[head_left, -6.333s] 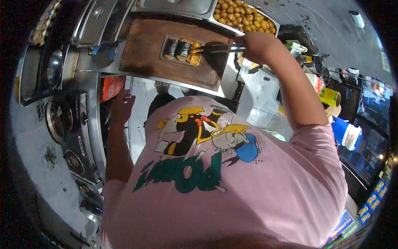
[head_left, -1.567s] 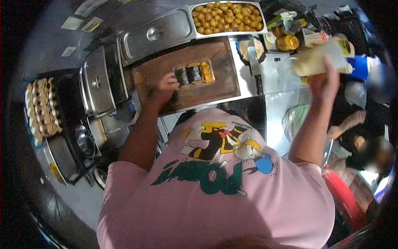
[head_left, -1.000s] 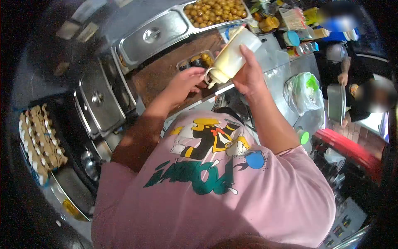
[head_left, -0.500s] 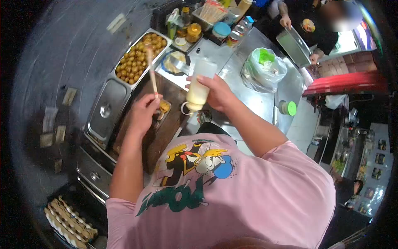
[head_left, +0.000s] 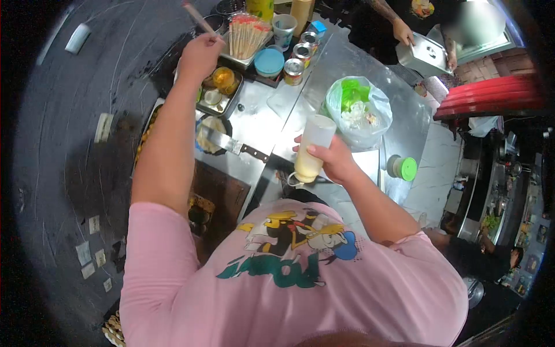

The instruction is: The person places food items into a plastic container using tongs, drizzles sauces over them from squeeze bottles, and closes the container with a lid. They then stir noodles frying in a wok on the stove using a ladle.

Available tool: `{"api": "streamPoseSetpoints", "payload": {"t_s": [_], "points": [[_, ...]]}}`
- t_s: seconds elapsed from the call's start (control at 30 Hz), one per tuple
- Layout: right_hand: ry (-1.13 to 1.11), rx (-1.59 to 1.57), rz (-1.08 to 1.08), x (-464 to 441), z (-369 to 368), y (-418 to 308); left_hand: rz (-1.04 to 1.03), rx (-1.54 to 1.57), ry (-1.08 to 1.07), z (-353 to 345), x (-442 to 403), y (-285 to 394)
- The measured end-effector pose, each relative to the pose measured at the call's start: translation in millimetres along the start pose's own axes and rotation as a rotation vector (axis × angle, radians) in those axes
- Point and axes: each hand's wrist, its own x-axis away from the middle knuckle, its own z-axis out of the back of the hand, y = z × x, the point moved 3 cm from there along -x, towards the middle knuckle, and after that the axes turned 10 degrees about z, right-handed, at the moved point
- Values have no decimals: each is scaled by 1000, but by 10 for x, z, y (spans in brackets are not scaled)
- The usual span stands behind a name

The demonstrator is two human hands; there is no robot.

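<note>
My left hand (head_left: 200, 56), raised at the top, pinches a pair of paper-sleeved chopsticks (head_left: 198, 17) beside a bin of wrapped chopsticks (head_left: 245, 37). Over the counter's near edge, my right hand (head_left: 338, 161) is wrapped round a squeeze bottle (head_left: 315, 144) of pale yellow sauce, held nozzle down. My left arm partly hides the food tray (head_left: 201, 209) on the brown cutting board (head_left: 227, 191). A knife (head_left: 251, 151) lies beside a round dish (head_left: 213, 134) between my arms.
A plastic bag (head_left: 370, 115) and a green-lidded jar (head_left: 403, 168) stand on the steel counter at the right. Cans (head_left: 293, 69) and a blue-lidded tub (head_left: 269, 61) line the back. Across the counter, a person holds a lidded metal pan (head_left: 425, 56).
The view has turned rightward. My left hand has moved from over the food tray to the chopstick bin, still with the chopsticks. My right hand keeps the bottle, now further from the board.
</note>
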Motion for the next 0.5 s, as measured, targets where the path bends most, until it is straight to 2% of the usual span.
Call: {"api": "streamPoseSetpoints", "payload": {"t_s": [0.07,0.13,0.2,0.3,0.33,0.4,0.5], "points": [[2,9,-7,-66,198,-121,55,-109,-87,-402,-281,-178],[9,14,6,-123,351,-281,166,-389,-177,-740,-398,-401],[11,-4,1,-200,549,-297,117,-389,-118,-864,-359,-429],[-1,14,-8,-343,734,-289,208,31,-84,-848,232,-207],[-9,2,3,-408,731,-296,168,39,-150,-871,434,-253],[-34,-8,-24,-542,699,-256,316,200,-348,-985,1014,-360],[-37,-182,-7,-737,386,-273,348,353,-609,-874,1995,-157]]}}
